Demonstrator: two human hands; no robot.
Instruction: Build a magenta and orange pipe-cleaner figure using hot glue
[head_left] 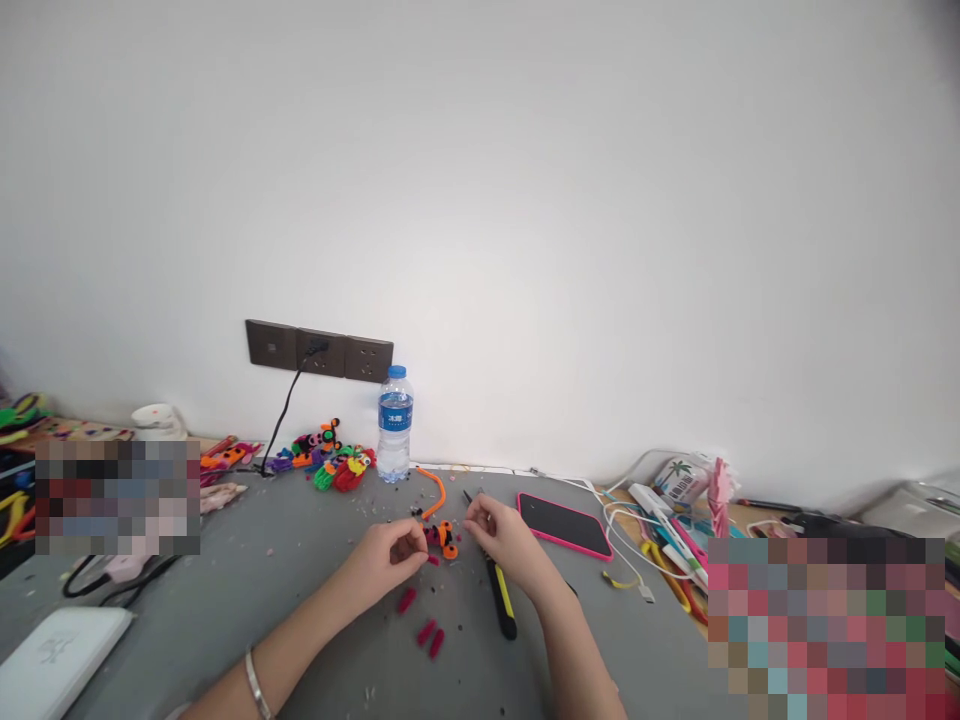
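My left hand is closed in a pinch on a small fuzzy figure in orange, black and magenta, low over the grey table. Across from it, my right hand has thumb and fingertips pressed together; whatever is between them is too small to name. Under the right hand and wrist lies a tool with a yellow-and-black handle, its middle hidden. Short magenta fuzzy pieces rest on the table below the hands. A bent orange pipe cleaner lies just beyond the figure.
A water bottle stands by the wall, beside several colourful fuzzy figures. To the right are a pink-edged phone, white cables and a pile of tools. A white box-like device sits front left. Scraps litter the grey tabletop.
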